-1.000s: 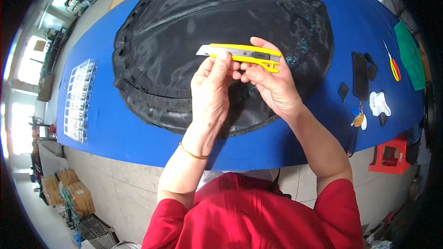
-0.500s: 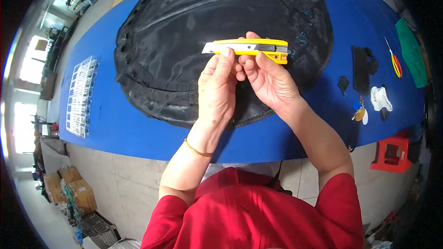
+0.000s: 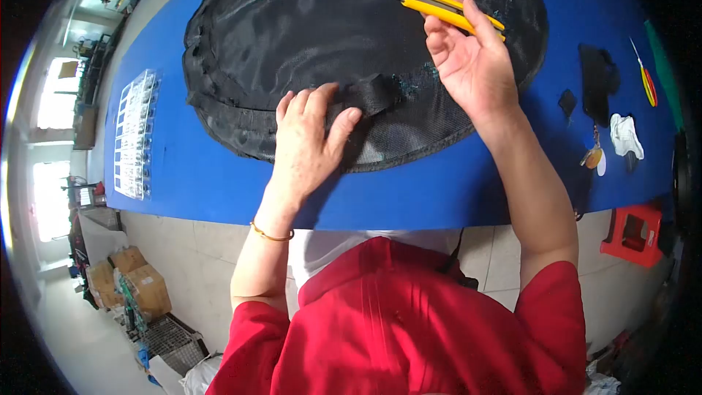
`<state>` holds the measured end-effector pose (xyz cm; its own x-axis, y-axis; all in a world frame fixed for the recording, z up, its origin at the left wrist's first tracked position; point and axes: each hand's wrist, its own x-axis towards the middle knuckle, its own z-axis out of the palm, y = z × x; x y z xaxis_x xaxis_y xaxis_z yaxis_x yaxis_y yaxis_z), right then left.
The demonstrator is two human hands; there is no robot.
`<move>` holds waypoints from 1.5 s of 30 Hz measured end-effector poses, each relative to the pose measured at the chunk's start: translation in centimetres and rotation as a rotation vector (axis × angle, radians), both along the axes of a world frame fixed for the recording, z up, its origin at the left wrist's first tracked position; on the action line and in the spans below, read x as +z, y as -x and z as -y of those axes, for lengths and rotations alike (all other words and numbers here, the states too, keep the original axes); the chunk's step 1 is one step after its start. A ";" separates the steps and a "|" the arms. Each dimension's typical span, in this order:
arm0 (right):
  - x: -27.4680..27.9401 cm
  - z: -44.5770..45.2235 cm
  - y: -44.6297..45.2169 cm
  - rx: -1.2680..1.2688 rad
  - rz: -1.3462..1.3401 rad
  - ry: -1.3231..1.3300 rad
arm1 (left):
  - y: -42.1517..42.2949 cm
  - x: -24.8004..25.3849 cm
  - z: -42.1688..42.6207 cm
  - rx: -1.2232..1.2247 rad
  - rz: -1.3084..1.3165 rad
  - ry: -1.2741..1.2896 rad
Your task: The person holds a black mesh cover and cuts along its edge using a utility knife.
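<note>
My left hand (image 3: 307,135) touches black fabric (image 3: 314,44) on the blue table (image 3: 212,183), grip not determinable; my right hand (image 3: 479,66) clasps a cutter (image 3: 437,12). Floor (image 3: 208,263): cartons (image 3: 145,289).

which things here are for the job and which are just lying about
In use:
- yellow utility knife, in right hand
- black mesh fabric, under left hand

Apparently just lying about:
- scissors
- crumpled white cloth
- clear plastic case
</note>
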<state>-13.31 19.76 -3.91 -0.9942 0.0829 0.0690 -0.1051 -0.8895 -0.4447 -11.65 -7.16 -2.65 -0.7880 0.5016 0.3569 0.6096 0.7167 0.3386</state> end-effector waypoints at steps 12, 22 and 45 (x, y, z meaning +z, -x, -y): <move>-2.2 -0.1 1.0 0.053 0.060 -0.021 | -1.1 1.4 4.1 0.003 0.212 0.102; -2.2 0.6 0.7 0.078 0.116 -0.228 | -0.5 2.6 8.7 0.185 0.433 -0.033; -2.6 0.8 -0.2 0.095 0.101 -0.565 | 1.4 -0.7 2.7 -0.273 -0.073 0.190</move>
